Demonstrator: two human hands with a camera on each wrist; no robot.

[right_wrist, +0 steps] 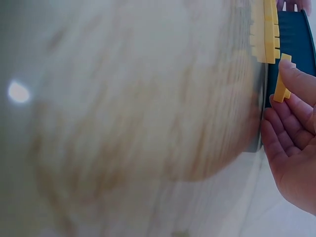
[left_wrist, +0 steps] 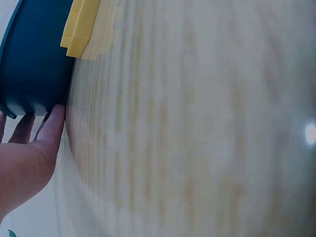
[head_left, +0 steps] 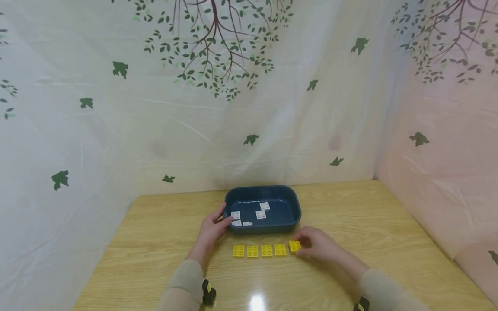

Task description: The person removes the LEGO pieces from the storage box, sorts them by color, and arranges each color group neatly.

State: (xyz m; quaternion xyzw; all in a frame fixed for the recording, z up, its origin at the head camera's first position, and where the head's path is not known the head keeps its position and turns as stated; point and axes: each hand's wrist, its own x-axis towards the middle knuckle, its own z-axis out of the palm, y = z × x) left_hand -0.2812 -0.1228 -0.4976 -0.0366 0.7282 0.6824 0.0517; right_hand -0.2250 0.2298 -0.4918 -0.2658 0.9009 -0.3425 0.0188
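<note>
In the head view, my right hand [head_left: 319, 245] pinches a yellow toy brick [head_left: 294, 246] between thumb and fingers, at the right end of a row of yellow bricks [head_left: 266, 250]. That brick [right_wrist: 281, 81] is tilted in the right wrist view, its studs facing away from the thumb side. My left hand [head_left: 212, 229] rests against the left end of a dark blue tray [head_left: 264, 230]. Its thumb and fingers lie along the tray's outer wall [left_wrist: 34, 64] in the left wrist view. Inside the tray are several white bricks [head_left: 260, 214], mostly towards its left and front.
Everything stands on a wood-grain table [head_left: 148, 255]. The yellow row runs side by side just in front of the tray. Behind the table hangs a pale curtain [head_left: 186, 142] with leaf prints, and another stretch of it [head_left: 447, 181] borders the right side.
</note>
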